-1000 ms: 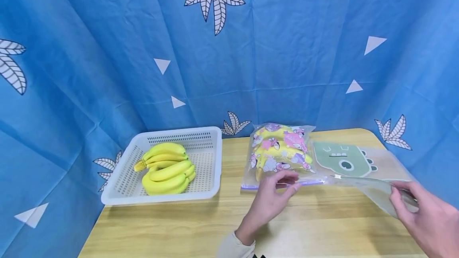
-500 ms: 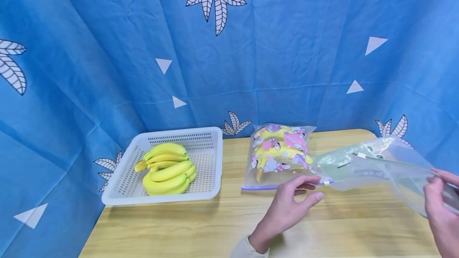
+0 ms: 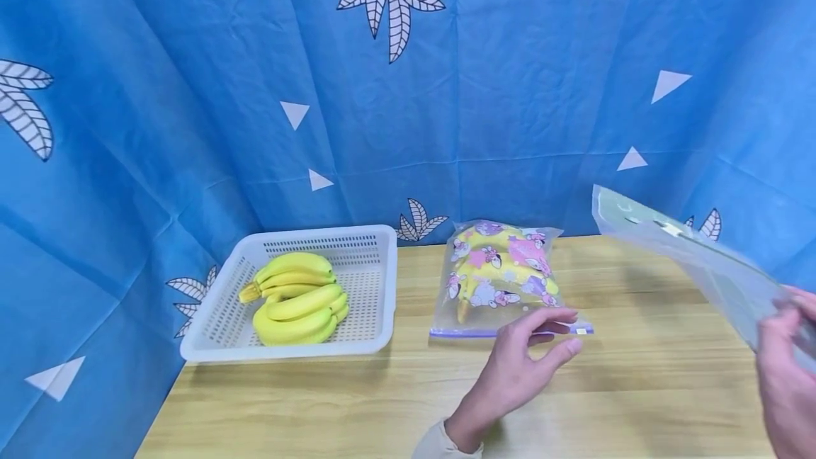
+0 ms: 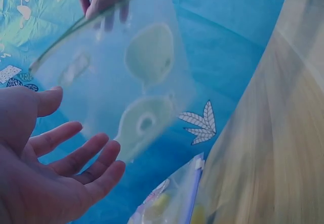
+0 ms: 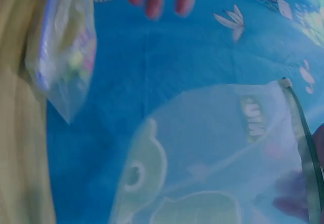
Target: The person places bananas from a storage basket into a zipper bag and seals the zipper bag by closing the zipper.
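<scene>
My right hand point(image 3: 787, 370) pinches the edge of a frosted zip bag point(image 3: 691, 257) with a green cartoon print, held above the table at the right. The left wrist view shows that bag point(image 4: 152, 77) hanging flat, with no contents visible. My left hand point(image 3: 519, 367) has its fingers loosely spread and holds nothing. It is just in front of a second zip bag point(image 3: 500, 282), printed in pink and purple, which lies on the table with bananas inside. A purple slider strip point(image 3: 465, 333) runs along that bag's near edge, partly hidden by my left hand.
At the left stands a white perforated basket point(image 3: 379, 331) with bananas point(image 3: 296, 299) in it. The wooden table point(image 3: 306, 409) ends at a blue patterned curtain point(image 3: 535, 91) behind and at both sides.
My right hand has lifted the green-printed bag off the table and away from the banana bag, to the right. My left hand has shifted slightly right, along the purple strip.
</scene>
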Demonstrator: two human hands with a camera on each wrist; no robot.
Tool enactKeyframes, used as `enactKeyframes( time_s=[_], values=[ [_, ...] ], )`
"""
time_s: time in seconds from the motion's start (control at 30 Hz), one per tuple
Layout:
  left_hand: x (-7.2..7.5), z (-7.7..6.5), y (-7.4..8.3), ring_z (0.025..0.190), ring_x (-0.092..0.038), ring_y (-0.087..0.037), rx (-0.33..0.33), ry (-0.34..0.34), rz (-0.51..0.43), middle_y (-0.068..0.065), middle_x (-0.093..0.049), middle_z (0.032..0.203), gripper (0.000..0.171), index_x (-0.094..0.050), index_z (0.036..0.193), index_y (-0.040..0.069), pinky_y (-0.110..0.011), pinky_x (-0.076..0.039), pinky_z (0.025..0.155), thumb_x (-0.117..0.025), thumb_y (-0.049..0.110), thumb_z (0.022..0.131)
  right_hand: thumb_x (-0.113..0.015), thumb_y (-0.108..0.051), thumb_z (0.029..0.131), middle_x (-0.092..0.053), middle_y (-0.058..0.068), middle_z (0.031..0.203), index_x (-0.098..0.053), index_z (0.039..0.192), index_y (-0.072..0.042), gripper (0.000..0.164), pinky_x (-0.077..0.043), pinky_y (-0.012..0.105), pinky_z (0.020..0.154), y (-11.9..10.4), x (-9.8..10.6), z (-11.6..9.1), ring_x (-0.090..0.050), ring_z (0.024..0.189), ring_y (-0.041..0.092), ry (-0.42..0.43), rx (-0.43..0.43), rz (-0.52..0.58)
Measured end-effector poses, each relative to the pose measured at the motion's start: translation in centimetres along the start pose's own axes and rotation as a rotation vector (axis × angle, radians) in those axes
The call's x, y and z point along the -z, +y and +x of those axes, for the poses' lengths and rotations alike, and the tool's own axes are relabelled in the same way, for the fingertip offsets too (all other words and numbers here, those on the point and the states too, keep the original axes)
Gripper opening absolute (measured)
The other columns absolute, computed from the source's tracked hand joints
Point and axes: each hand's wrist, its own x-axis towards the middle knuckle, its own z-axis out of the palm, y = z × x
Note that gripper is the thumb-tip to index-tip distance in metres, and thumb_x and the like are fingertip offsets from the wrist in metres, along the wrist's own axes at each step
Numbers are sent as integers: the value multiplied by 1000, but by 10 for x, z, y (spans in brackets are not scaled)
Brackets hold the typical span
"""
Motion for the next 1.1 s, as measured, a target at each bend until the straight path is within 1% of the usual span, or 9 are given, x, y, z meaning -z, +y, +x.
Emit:
enactKeyframes(
  time_s=[0.03,0.1,0.13,0.23,0.37,0.47,0.63,0.83,1.1],
  values=[
    [0,0,1,114,-64,-4,-4,3,-16,2,-68,129,34,-62,136,13,-23,-52,100,-64,23,104,-53,-3,95,-72,-17,108,-68,109,17,29,-44,6,92,-8,-6,-3,-58,97,-13,53,43,53],
    [1,0,3,115,-64,-6,-13,13,-58,0,-66,132,35,-60,138,11,-23,-53,100,-62,21,104,-61,-3,92,-77,4,108,-72,103,14,23,-48,10,95,-20,-20,-9,-65,101,-6,113,183,115],
    [1,0,3,116,-64,-6,-16,19,-79,-1,-66,133,35,-59,139,11,-24,-53,100,-62,20,105,-63,-3,91,-78,7,104,-73,101,13,22,-48,9,94,-23,-27,-13,-67,100,-5,123,225,142],
    [2,1,1,119,-62,-8,0,43,-136,-1,-62,138,39,-56,142,12,-25,-52,101,-61,18,105,-68,-6,89,-77,19,95,-76,94,8,17,-45,3,88,-22,-47,-25,-74,92,8,135,344,93],
    [5,3,0,122,-61,-10,61,82,-228,-1,-58,141,45,-51,148,11,-25,-51,102,-60,19,104,-66,-9,91,-76,21,94,-75,94,8,20,-40,-3,84,-14,-63,-43,-73,75,40,2,412,37],
    [7,5,-1,123,-60,-13,123,119,-298,-2,-55,141,51,-46,150,13,-24,-51,101,-63,21,103,-63,-10,92,-76,22,95,-74,94,9,22,-40,-2,87,-17,-71,-55,-69,71,48,-88,444,53],
    [10,9,-3,118,-61,-10,240,205,-327,3,-51,139,62,-39,153,18,-23,-53,98,-67,25,98,-63,-11,91,-77,17,93,-75,93,7,21,-41,0,89,-27,-82,-69,-73,72,39,-122,485,101],
    [9,10,-8,127,-59,-22,279,251,-302,-3,-52,141,57,-42,149,18,-23,-55,94,-64,11,97,-64,-12,90,-77,15,95,-76,93,5,20,-43,2,91,-32,-84,-77,-75,79,30,-195,481,149],
    [6,12,-22,114,-67,-24,326,331,-217,-7,-59,137,48,-50,139,15,-27,-52,100,-53,-2,95,-67,-2,85,-76,15,103,-73,94,3,12,-50,6,83,-33,-73,-81,-63,108,-8,-412,365,231]
  ],
)
